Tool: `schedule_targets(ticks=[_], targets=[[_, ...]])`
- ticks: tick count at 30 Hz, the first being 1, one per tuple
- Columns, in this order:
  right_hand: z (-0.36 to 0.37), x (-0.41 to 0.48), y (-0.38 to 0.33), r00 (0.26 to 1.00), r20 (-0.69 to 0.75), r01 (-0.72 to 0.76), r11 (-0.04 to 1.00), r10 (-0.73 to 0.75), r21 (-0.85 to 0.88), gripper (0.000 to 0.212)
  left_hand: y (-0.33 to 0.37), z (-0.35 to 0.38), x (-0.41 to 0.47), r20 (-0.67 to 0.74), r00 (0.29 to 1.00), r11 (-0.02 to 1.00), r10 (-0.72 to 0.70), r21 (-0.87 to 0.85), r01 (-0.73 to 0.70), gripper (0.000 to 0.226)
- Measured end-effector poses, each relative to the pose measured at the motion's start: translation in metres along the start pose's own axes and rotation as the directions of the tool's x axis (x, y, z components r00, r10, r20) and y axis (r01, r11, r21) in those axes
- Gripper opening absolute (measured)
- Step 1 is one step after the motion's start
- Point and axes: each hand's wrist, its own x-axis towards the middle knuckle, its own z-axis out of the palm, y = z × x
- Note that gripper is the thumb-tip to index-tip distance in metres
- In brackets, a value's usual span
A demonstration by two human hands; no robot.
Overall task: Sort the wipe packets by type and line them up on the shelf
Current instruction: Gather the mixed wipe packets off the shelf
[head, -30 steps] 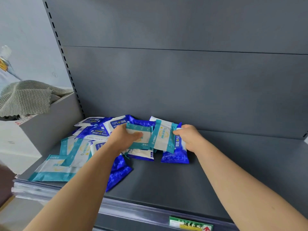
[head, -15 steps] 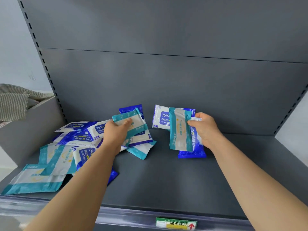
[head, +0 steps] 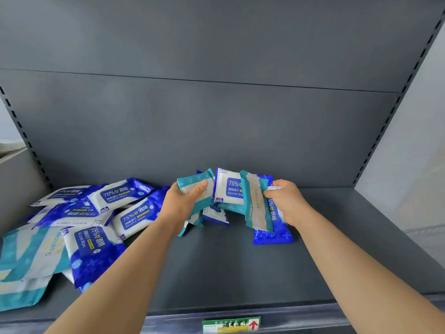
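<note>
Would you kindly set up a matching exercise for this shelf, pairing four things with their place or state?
Things: 1. left hand; 2. right hand; 3. loose pile of packets; 4. green label.
States: A. on the front edge of the shelf; B. lying at the shelf's left; C. gripping a teal packet in front of a blue packet; D. gripping a bunch of packets, thumb on a teal one.
Pairs: 1-D; 2-C; 3-B; 4-A.

The blue wipe packets (head: 134, 216) read "75% 酒精" and "Alcohol Wipes". The green shelf-edge label (head: 226, 325) carries a red arrow, but its print is too blurred to read.
</note>
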Motion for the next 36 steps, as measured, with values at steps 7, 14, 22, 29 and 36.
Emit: schedule_targets(ticks=[7,14,22,29,36], targets=[[0.013,-0.007,-0.003,0.987,-0.059,0.136,0.969,-0.151,-0.205,0.009,0.000,0.008,-0.018,0.102,0.995,1.000,-0.023,0.002,0.023,0.037],[-0.009,-0.031,0.005,0.971,-0.164,0.131,0.960,-0.175,-0.247,0.003,0.003,0.020,-0.037,0.173,0.985,1.000,-0.015,0.001,0.015,0.045],[-0.117,-0.077,0.018,0.921,-0.347,0.092,0.964,-0.177,-0.248,0.009,0.005,0.110,-0.086,0.315,0.949,1.000,0.002,0.005,-0.004,0.036],[-0.258,-0.109,0.055,0.854,-0.499,0.090,0.987,-0.147,-0.136,0.013,-0.002,0.244,-0.134,0.419,0.908,0.999,0.012,0.043,-0.033,0.039],[-0.425,-0.118,0.113,0.798,-0.589,0.038,0.986,-0.126,-0.159,0.011,-0.036,0.419,-0.190,0.492,0.870,1.000,-0.005,0.008,0.001,0.034]])
